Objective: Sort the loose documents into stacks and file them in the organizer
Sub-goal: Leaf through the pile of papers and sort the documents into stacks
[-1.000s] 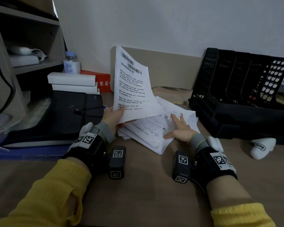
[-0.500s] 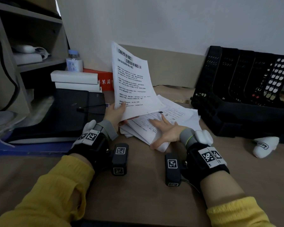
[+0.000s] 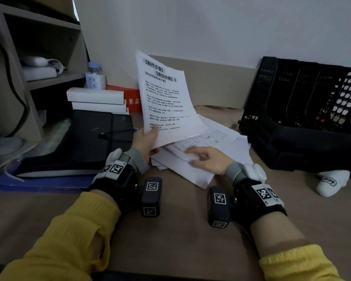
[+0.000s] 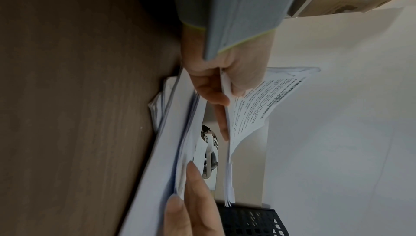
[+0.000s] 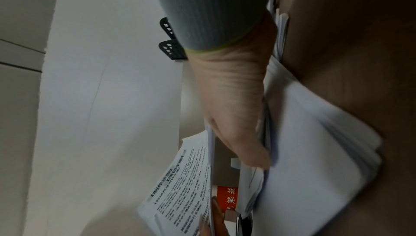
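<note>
My left hand [image 3: 150,138] grips a sheaf of printed pages [image 3: 166,102] by its lower left corner and holds it upright above the desk, thumb on the front. In the left wrist view the left hand [image 4: 220,90] pinches that sheaf [image 4: 254,104] between thumb and fingers. A loose pile of papers [image 3: 231,147] lies beneath it. My right hand [image 3: 203,159] rests on the pile's top sheet with straight fingers pointing left, blurred. In the right wrist view the right hand [image 5: 238,115] lies against the pile [image 5: 315,159]. The black mesh organizer [image 3: 304,110] stands at the right, with no papers visible in its slots.
A black folder [image 3: 89,138] lies left of the pile, with two white boxes [image 3: 95,98], a small bottle [image 3: 94,78] and a red box [image 3: 133,99] behind it. A shelf unit [image 3: 39,78] stands far left. A white object [image 3: 330,181] lies in front of the organizer.
My right hand has slid left across the pile toward the left hand. The left hand still holds the sheaf upright in about the same place.
</note>
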`<state>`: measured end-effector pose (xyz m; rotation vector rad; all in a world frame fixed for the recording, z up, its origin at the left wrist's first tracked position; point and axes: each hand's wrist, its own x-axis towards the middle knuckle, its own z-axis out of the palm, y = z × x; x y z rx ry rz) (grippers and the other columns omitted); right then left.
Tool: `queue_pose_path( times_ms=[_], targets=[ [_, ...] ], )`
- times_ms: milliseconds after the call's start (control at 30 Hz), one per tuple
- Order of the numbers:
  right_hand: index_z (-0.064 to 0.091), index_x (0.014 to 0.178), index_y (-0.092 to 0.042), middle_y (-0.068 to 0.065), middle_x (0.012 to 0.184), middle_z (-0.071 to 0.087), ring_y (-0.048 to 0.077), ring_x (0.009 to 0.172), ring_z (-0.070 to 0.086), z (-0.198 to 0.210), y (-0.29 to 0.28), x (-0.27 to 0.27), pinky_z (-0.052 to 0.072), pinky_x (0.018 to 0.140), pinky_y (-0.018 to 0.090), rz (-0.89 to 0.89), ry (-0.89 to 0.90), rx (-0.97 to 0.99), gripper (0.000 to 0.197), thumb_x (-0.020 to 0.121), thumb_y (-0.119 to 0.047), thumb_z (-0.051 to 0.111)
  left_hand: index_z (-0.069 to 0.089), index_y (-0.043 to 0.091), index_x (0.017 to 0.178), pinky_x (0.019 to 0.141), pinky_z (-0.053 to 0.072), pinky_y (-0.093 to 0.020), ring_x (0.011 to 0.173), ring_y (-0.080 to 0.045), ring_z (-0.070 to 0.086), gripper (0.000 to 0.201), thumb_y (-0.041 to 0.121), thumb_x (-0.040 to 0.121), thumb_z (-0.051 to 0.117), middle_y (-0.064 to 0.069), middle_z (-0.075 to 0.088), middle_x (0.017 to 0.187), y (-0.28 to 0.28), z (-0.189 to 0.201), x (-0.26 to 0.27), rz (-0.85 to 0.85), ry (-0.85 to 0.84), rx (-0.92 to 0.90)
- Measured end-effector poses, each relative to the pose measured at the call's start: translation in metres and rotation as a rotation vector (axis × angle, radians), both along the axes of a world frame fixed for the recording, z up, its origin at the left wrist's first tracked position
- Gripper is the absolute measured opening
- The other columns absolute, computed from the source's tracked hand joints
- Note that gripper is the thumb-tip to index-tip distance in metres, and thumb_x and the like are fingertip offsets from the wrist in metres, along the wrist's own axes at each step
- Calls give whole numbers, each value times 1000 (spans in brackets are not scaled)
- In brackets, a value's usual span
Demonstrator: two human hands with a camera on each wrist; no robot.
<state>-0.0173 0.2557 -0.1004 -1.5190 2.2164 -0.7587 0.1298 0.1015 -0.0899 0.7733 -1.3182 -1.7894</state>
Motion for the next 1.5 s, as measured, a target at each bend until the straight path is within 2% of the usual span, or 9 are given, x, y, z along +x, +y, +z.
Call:
queue_pose_path(
  times_ms=[133,367,500,600,700,767,1033,1367,1500],
  targets=[
    [28,148,-32,-8,158,19,13,148,-6,0,3,2,1,120,46,29,65,178,81,81,-44,71,54,23,109,42,44,-16,70,-9,57,16,32,96,56,8,62,86,-1,0,0,-2,-10,-10],
    [39,143,-28,-2,143,49,17,131,44,4,3,4,33,105,23,-36,210,86,59,89,-31,62,54,23,110,45,45,-19,70,-9,59,18,33,95,57,8,63,86,0,-1,1,-10,-5,-16],
    [51,135,-25,1,132,58,21,122,52,6,2,3,38,95,22,-87,258,73,50,86,-12,54,55,25,103,45,43,-17,51,-3,63,10,32,96,57,8,65,83,0,-2,1,-9,3,-22],
    [61,127,-23,1,130,61,22,121,54,3,4,0,38,97,21,-176,254,-2,44,87,-7,49,55,26,102,46,44,-18,64,-8,61,11,33,95,58,7,65,87,0,-1,1,-4,-3,-14],
    [71,93,-22,4,103,67,27,102,58,1,6,-1,41,81,25,-278,233,-34,23,94,-16,49,58,24,109,42,43,-17,75,-13,60,20,36,93,59,3,66,96,0,-1,1,0,-6,-9],
    [52,66,-17,15,89,62,34,93,57,3,6,0,36,70,30,-362,255,-56,32,97,-24,47,59,23,111,41,42,-17,74,-13,60,23,36,93,60,2,66,97,1,0,1,1,19,-13],
    [57,103,7,33,112,59,45,107,53,10,2,-7,41,82,41,-752,90,-351,36,100,-25,41,57,22,119,36,35,-17,63,-22,73,28,35,95,58,3,74,98,7,7,4,61,201,-52],
    [35,60,-18,0,62,44,22,65,46,27,7,4,32,64,30,-871,-107,-903,38,96,-23,43,60,19,114,49,59,-29,85,-18,65,21,30,100,49,-7,65,110,-3,-2,-2,128,1,-204],
    [36,62,-17,-3,61,38,12,61,40,33,-5,15,37,63,29,-781,-322,-1056,36,95,-27,47,60,17,115,51,60,-31,80,-18,64,24,32,99,49,-3,65,101,-2,-2,-3,51,-26,-235]
  ],
)
